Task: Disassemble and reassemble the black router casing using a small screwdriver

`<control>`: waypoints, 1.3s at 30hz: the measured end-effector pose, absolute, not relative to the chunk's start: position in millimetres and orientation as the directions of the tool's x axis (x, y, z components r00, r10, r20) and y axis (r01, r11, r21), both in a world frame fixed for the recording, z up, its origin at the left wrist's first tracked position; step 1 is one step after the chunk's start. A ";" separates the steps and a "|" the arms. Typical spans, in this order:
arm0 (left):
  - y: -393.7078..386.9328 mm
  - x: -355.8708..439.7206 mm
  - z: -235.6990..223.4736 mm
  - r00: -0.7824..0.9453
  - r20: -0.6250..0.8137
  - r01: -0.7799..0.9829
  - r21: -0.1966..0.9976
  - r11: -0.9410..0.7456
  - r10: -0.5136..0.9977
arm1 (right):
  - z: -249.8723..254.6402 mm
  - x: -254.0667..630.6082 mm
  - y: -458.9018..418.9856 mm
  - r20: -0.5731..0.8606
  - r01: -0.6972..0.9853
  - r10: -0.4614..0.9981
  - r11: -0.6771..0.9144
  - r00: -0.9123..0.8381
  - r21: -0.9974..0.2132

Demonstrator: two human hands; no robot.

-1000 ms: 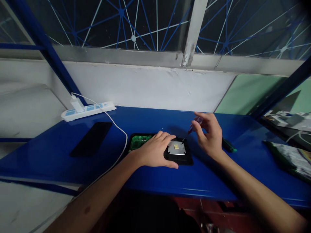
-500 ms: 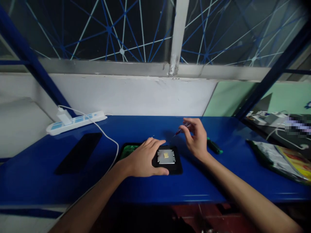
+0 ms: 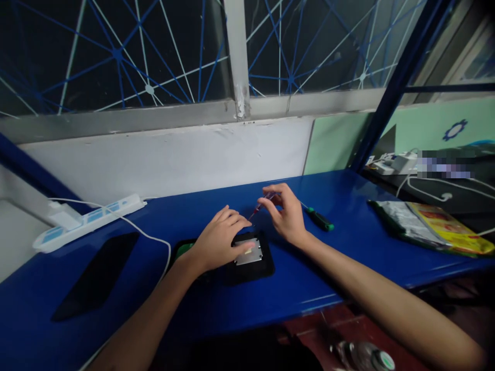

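Observation:
In my right hand (image 3: 286,214) is a slim screwdriver (image 3: 261,206) with a clear and red handle, gripped between thumb and fingers. Its thin shaft points down and left, near the fingertips of my left hand (image 3: 220,237). That left hand is open, its fingers stretched over a black device part (image 3: 266,265). On this part lies a silver metal plate (image 3: 253,255) with a small pale yellow square, partly behind my left thumb. A green circuit board (image 3: 183,250) in a black shell shows beside my left wrist, mostly hidden. Tiny bits lie near the screwdriver's tip, too small to name.
A green and black screwdriver (image 3: 320,219) lies right of my right hand. A black flat panel (image 3: 96,275), a white power strip (image 3: 93,219) and its cable occupy the left side. At right lies a shiny food packet (image 3: 433,226). A bottle (image 3: 367,355) stands below the table.
The view has turned to the right. My right hand has brought the screwdriver closer to my left fingertips, and my left thumb now lies over the metal plate.

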State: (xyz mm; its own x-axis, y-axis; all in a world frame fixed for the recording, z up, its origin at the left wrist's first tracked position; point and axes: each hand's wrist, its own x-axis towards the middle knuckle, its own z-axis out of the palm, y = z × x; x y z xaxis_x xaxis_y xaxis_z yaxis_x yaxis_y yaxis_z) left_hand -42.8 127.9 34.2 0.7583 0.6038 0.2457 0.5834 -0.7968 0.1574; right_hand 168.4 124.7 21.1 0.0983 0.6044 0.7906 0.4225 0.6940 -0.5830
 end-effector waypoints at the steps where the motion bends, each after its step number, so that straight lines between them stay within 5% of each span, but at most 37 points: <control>1: 128.7 -43.5 33.6 0.754 0.244 0.587 0.166 -0.792 0.610 | 21.2 168.4 125.0 0.785 0.417 0.611 0.691 0.098 -0.590; 13: 130.7 -50.7 24.3 0.714 0.232 0.635 0.183 -0.750 0.661 | 25.0 174.1 122.8 0.729 0.418 0.667 0.624 0.155 -0.660; 25: 122.0 -53.0 32.3 0.706 0.269 0.639 0.160 -0.753 0.656 | 26.5 164.5 106.4 0.762 0.371 0.642 0.731 -0.086 -0.573; 34: 107.1 -60.8 52.0 0.712 -0.015 0.678 0.274 -0.682 0.702 | 25.3 164.9 105.3 0.757 0.380 0.644 0.731 -0.110 -0.567; 39: 106.7 -63.5 53.7 0.723 -0.046 0.673 0.272 -0.688 0.689 | 28.5 163.7 102.4 0.770 0.399 0.617 0.755 -0.164 -0.520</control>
State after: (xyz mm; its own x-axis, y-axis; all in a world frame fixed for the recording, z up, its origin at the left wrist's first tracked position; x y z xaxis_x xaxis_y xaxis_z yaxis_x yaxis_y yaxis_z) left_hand -63.5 106.7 53.7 0.7230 0.6893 -0.0458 0.6730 -0.6878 0.2719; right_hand 163.7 102.4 28.5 -0.1637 0.6165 0.7701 0.3987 0.7554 -0.5200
